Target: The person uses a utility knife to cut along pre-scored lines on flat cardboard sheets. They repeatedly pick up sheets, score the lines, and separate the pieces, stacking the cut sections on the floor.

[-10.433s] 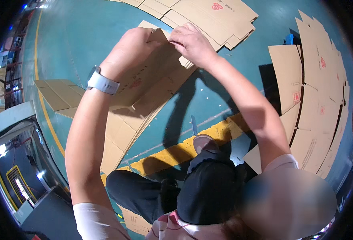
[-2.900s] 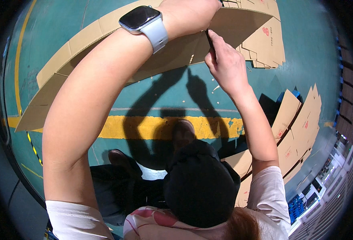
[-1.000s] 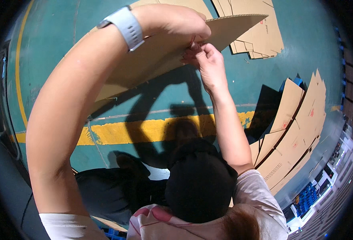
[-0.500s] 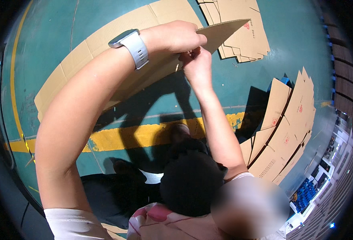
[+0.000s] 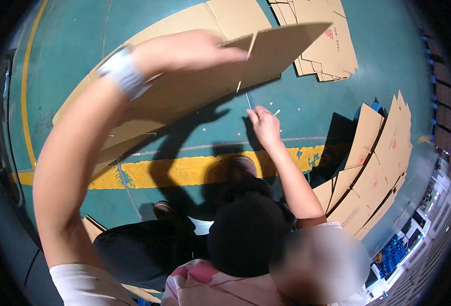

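Observation:
A large sheet of brown cardboard (image 5: 184, 94) stands tilted in front of me, folded along its length. A narrow slot cuts through its raised panel, running from the top edge down toward the fold. My left hand (image 5: 200, 50), with a watch (image 5: 123, 71) on its wrist, is over the raised panel's upper edge, left of the slot. Motion smears its fingers, so I cannot tell whether they grip. Below the slot, my right hand (image 5: 265, 125) is closed on a thin knife (image 5: 250, 100). Its narrow blade points up at the cardboard, and its handle is hidden in my fingers.
Flat cardboard pieces (image 5: 330, 46) lie stacked at the far right. More cardboard sheets (image 5: 373, 178) lean in a row at the right. Small scraps (image 5: 278, 112) dot the green floor. A yellow line (image 5: 184, 172) crosses it near my shoes (image 5: 244, 166).
My right hand has drawn down and away from the cardboard, bringing the knife blade into view. My left hand has slid left along the edge, uncovering the slot.

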The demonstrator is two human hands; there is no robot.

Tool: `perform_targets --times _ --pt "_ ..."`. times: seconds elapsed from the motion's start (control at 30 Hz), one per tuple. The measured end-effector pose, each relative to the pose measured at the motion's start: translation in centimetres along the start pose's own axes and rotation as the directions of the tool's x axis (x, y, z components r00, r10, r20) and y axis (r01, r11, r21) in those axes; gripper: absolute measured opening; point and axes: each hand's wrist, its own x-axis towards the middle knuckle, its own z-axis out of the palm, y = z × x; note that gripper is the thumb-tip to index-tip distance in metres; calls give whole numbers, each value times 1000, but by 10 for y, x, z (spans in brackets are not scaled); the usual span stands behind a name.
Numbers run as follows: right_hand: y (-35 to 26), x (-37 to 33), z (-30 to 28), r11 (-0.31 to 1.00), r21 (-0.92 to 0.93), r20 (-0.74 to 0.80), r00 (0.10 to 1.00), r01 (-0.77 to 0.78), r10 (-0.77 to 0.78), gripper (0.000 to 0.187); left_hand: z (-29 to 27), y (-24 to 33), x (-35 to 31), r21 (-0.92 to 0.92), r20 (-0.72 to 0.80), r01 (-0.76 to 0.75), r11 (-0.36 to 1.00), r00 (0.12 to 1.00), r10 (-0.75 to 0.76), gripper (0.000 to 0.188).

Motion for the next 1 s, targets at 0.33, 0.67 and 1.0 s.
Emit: perform_targets --times 0.33,0.67,1.0 --pt "32 -19 61 983 -34 -185 968 -178 169 24 -30 -90 -199 -45 97 471 881 880 -465 27" --pt "23 -31 46 999 35 10 1000 -27 26 14 -77 -43 -168 339 -322 233 911 939 -120 33" --pt "-171 59 -30 757 258 -175 800 600 -574 34 -76 -68 -67 290 -400 141 947 916 -14 26"
